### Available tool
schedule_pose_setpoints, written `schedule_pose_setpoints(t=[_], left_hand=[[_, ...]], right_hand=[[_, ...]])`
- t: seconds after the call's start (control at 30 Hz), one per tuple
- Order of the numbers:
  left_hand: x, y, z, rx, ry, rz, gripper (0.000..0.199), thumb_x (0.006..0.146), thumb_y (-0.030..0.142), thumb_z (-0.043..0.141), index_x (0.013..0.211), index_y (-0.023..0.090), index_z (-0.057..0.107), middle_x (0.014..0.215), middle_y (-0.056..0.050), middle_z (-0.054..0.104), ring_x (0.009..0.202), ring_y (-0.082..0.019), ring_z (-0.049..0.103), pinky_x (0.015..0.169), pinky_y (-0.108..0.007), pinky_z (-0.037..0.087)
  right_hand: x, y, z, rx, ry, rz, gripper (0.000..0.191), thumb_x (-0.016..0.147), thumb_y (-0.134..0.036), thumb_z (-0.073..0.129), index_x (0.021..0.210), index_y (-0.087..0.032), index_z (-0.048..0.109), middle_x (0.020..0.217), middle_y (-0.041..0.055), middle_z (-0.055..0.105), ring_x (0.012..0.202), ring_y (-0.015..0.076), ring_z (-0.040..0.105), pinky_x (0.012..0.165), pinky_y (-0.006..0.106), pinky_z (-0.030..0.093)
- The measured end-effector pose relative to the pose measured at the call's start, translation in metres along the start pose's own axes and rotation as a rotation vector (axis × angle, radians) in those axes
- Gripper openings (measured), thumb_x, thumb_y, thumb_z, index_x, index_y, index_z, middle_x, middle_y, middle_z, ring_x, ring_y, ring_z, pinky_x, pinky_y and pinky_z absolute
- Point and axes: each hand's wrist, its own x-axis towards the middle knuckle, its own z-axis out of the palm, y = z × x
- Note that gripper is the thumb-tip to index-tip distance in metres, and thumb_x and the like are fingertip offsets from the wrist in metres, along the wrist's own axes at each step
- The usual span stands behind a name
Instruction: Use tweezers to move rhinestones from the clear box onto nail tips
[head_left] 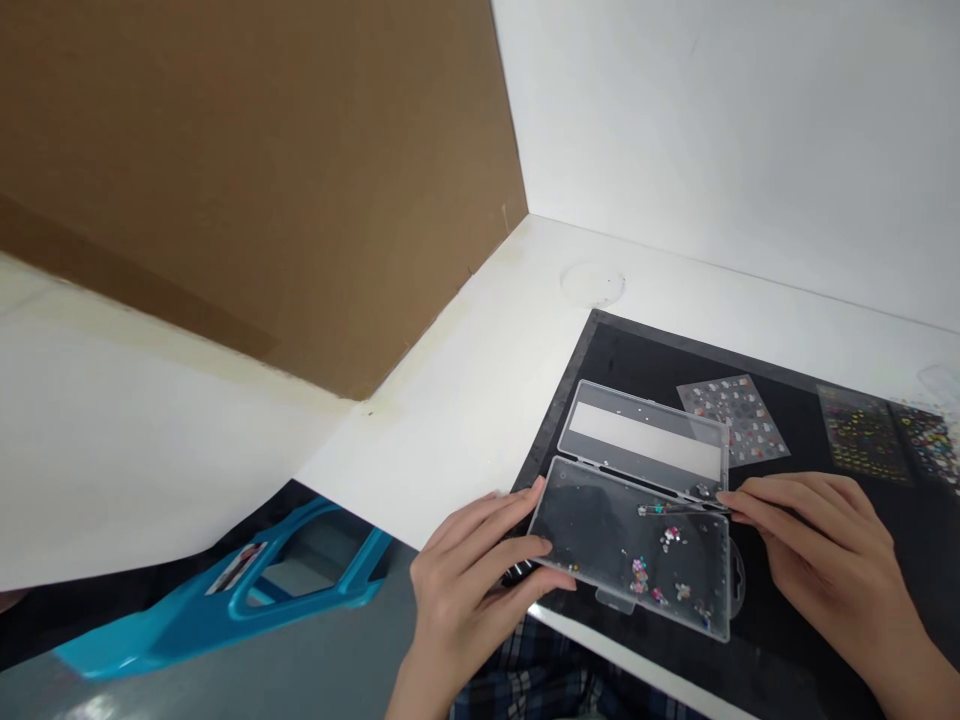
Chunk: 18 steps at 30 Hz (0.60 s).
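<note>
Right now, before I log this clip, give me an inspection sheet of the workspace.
Surface: black mat on a white desk.
Job's things: open clear plastic case with small gems inside; tweezers.
Clutter: sticker sheets on the mat.
Grips: left hand holds the case's edge; right hand holds the tweezers.
Cables: nothing seen.
Surroundings: brown cardboard panel, white wall, blue plastic frame.

The clear plastic case [592, 530] looks glossy, the tweezers [675, 509] metal, the black mat [795, 640] matt.
</note>
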Motion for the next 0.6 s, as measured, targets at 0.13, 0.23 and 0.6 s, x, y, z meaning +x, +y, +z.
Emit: schedule_pose_setpoints(t=[0.13, 0.23, 0.6], left_hand=[[0.0002, -0.0001, 0.0000, 0.003, 0.004, 0.000, 0.030, 0.094, 0.051, 0.074, 0.079, 0.025, 0.074, 0.104, -0.008, 0.085, 0.092, -0.025, 0.082, 0.084, -0.040, 0.069], [0.0000, -0.0001, 0.0002, 0.011, 0.009, 0.000, 0.030, 0.094, 0.051, 0.074, 0.080, 0.025, 0.074, 0.104, -0.008, 0.085, 0.092, -0.024, 0.082, 0.084, -0.039, 0.069], [-0.0006, -0.0014, -0.0024, 0.037, -0.020, 0.020, 0.025, 0.096, 0.046, 0.073, 0.083, 0.025, 0.073, 0.104, -0.008, 0.085, 0.093, -0.026, 0.081, 0.083, -0.040, 0.068]], right_hand=[[-0.0033, 0.0023, -0.0011, -0.011, -0.030, -0.045, 0.035, 0.094, 0.002, 0.060, 0.111, -0.026, 0.072, 0.095, -0.0002, 0.078, 0.082, 0.0156, 0.071, 0.078, 0.035, 0.049], [-0.0042, 0.0025, -0.0028, -0.034, -0.046, -0.070, 0.036, 0.093, 0.003, 0.057, 0.111, -0.023, 0.072, 0.096, 0.0010, 0.078, 0.084, 0.0170, 0.071, 0.079, 0.036, 0.049], [-0.0092, 0.0030, -0.0066, -0.018, -0.020, 0.030, 0.033, 0.095, 0.001, 0.060, 0.114, -0.025, 0.070, 0.098, 0.0010, 0.077, 0.086, 0.0155, 0.070, 0.082, 0.035, 0.048]])
